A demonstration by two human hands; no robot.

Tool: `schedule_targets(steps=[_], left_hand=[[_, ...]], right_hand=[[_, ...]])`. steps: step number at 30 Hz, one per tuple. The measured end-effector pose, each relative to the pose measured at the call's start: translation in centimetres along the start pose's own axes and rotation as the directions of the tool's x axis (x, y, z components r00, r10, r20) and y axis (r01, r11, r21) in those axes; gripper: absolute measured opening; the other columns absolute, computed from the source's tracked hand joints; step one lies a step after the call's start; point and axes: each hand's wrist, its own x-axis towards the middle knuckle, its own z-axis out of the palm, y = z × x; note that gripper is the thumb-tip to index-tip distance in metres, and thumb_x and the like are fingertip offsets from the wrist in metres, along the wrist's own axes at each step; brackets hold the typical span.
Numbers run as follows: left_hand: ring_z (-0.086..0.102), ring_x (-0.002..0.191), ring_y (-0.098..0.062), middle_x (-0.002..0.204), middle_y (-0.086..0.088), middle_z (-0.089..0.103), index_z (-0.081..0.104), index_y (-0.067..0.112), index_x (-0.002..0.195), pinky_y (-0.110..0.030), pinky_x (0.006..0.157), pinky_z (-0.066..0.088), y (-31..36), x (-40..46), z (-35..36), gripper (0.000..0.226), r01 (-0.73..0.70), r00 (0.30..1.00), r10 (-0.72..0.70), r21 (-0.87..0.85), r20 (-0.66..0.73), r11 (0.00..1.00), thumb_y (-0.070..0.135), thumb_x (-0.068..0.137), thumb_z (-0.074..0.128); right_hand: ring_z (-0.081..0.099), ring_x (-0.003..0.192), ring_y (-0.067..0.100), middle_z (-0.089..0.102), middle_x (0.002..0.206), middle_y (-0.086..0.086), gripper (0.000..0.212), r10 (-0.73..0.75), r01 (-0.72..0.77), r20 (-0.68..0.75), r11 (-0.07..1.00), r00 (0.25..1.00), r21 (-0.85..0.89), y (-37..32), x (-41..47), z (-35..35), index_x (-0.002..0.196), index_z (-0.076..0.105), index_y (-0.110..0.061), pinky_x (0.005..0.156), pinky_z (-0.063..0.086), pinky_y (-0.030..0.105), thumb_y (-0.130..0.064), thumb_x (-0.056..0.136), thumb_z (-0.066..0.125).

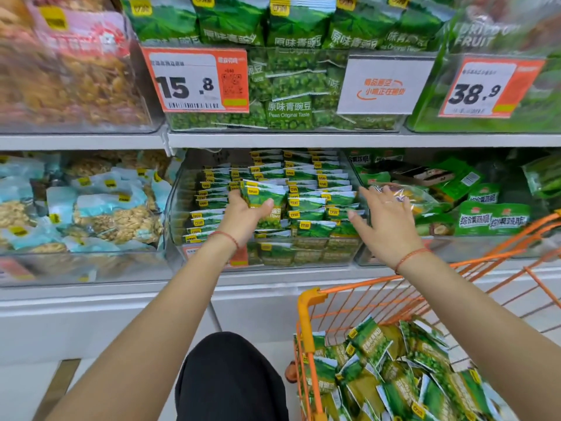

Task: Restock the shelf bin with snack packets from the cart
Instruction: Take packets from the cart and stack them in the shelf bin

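Green snack packets (267, 205) are held upright by the left hand (243, 215), thumb on the front face and fingers behind, directly over the clear shelf bin (176, 208), apparently so that they drop into line with the rows standing there. At the bin's right wall, the right hand (384, 220) hovers with fingers spread, gripping nothing, probably ready to steady the rows. Below and to the right of the bin, the orange cart (306, 302) holds many loose packets, so restocking is unfinished.

Bright, even overhead store lighting; soft shadows only. Centre sharp; motion blur smears the corners at 10 and 2 o'clock; wide-angle bowing at the edges.
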Motion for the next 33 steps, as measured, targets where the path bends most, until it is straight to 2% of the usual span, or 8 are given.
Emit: schedule_targets(steps=[6, 13, 16, 19, 22, 25, 30, 33], left_hand=[[0.042, 0.129, -0.034, 0.145, -0.021, 0.037, 0.005, -0.001, 0.148, -0.041, 0.099, 0.04, -1.0, 0.4, 0.9, 0.093, -0.052, 0.996, 0.082, 0.523, -0.035, 0.851, 0.051, 0.089, 0.054], [0.057, 0.106, -0.039, 0.078, -0.012, 0.06, 0.018, -0.003, 0.144, -0.052, 0.104, 0.036, -1.3, 0.1, 1.7, 0.08, -0.083, 0.996, 0.094, 0.56, 0.01, 0.824, 0.048, 0.092, 0.051], [0.057, 0.11, -0.04, 0.112, -0.028, 0.062, 0.0, 0.0, 0.149, -0.054, 0.108, 0.031, -1.5, 0.9, 2.2, 0.088, -0.019, 1.0, 0.009, 0.548, 0.021, 0.836, 0.051, 0.093, 0.045], [0.021, 0.142, -0.031, 0.154, -0.02, 0.022, 0.011, -0.003, 0.148, -0.05, 0.117, 0.006, -0.9, 1.4, 1.8, 0.083, 0.056, 0.986, -0.137, 0.596, 0.091, 0.801, 0.057, 0.095, 0.031], [0.015, 0.145, -0.027, 0.158, -0.013, 0.011, 0.004, 0.004, 0.15, -0.042, 0.115, 0.016, 0.2, 1.2, 0.8, 0.075, 0.092, 0.972, -0.193, 0.533, 0.137, 0.841, 0.05, 0.098, 0.034], [0.027, 0.14, -0.028, 0.158, -0.012, 0.014, -0.004, 0.013, 0.151, -0.037, 0.109, 0.029, 0.4, 0.3, 0.3, 0.092, -0.046, 0.996, 0.011, 0.405, 0.089, 0.913, 0.033, 0.09, 0.062], [0.043, 0.129, -0.035, 0.157, -0.015, 0.012, 0.006, 0.034, 0.151, -0.039, 0.101, 0.04, 0.0, -0.3, 0.7, 0.086, -0.265, 0.962, 0.235, 0.686, 0.14, 0.678, 0.019, 0.089, 0.064], [0.029, 0.139, -0.034, 0.158, -0.014, 0.01, 0.016, 0.034, 0.15, -0.037, 0.108, 0.032, -0.1, 0.4, 1.0, 0.078, -0.228, 0.971, 0.221, 0.653, 0.094, 0.722, 0.018, 0.09, 0.063]], right_hand=[[-0.005, 0.147, 0.018, -0.011, 0.159, 0.006, 0.069, -0.035, 0.028, -0.028, 0.97, 0.999, -0.243, 0.0, -0.6, 2.8, 0.152, 0.0, -0.011, 0.117, -0.009, 0.041, -0.051, 0.098, 0.016], [-0.006, 0.147, 0.017, -0.017, 0.158, 0.007, 0.073, -0.008, -0.001, -0.036, 0.97, 0.999, -0.242, -0.3, -0.7, 3.4, 0.152, -0.003, -0.01, 0.117, -0.008, 0.04, -0.054, 0.096, 0.014], [-0.007, 0.147, 0.017, -0.019, 0.157, 0.007, 0.073, -0.01, 0.004, -0.022, 0.967, 1.0, -0.254, -0.1, -0.7, 3.3, 0.151, -0.005, -0.01, 0.117, -0.008, 0.04, -0.055, 0.096, 0.014], [-0.007, 0.147, 0.017, -0.02, 0.157, 0.007, 0.073, -0.015, 0.008, -0.025, 0.965, 1.0, -0.262, -0.1, -0.7, 3.4, 0.151, -0.005, -0.01, 0.117, -0.008, 0.041, -0.054, 0.097, 0.015], [-0.006, 0.147, 0.017, -0.02, 0.157, 0.007, 0.073, -0.012, 0.001, -0.038, 0.965, 0.999, -0.264, -0.2, -0.8, 3.4, 0.151, -0.005, -0.01, 0.117, -0.006, 0.042, -0.054, 0.097, 0.014], [-0.007, 0.147, 0.017, -0.02, 0.157, 0.007, 0.073, -0.009, 0.001, -0.029, 0.964, 1.0, -0.266, -0.2, -0.8, 3.3, 0.151, -0.005, -0.01, 0.117, -0.006, 0.042, -0.054, 0.097, 0.013], [-0.006, 0.147, 0.017, -0.02, 0.157, 0.008, 0.072, -0.014, 0.006, -0.03, 0.965, 0.999, -0.263, -0.1, -0.8, 3.4, 0.151, -0.004, -0.01, 0.117, -0.006, 0.042, -0.053, 0.097, 0.015], [-0.005, 0.147, 0.017, -0.019, 0.157, 0.008, 0.073, -0.011, 0.002, -0.036, 0.966, 0.999, -0.259, -0.2, -0.8, 3.5, 0.151, -0.004, -0.009, 0.117, -0.006, 0.042, -0.053, 0.097, 0.016]])
